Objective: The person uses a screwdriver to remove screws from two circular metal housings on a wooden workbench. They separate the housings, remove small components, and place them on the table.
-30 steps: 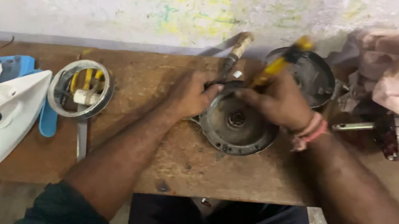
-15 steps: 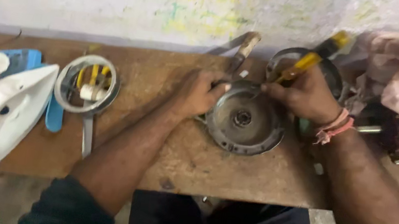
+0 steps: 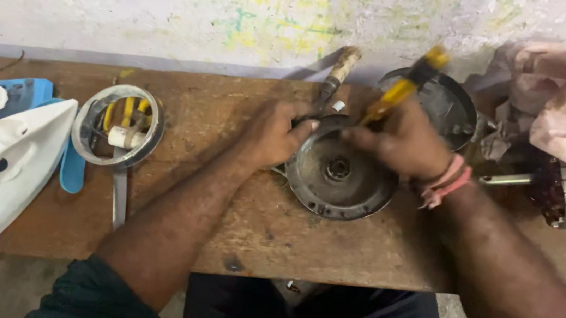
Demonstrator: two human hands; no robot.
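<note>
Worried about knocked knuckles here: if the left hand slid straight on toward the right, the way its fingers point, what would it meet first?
Probably the right hand, which grips a yellow-handled screwdriver over the round metal housing. The left hand rests on the housing's rim; depth is hard to judge.

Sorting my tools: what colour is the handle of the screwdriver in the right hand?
Yellow, seen in the head view: the screwdriver handle sticks up from the right hand.

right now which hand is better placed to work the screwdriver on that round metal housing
Right. The right hand grips the yellow screwdriver over the round metal housing; the left hand rests on its rim.
</note>
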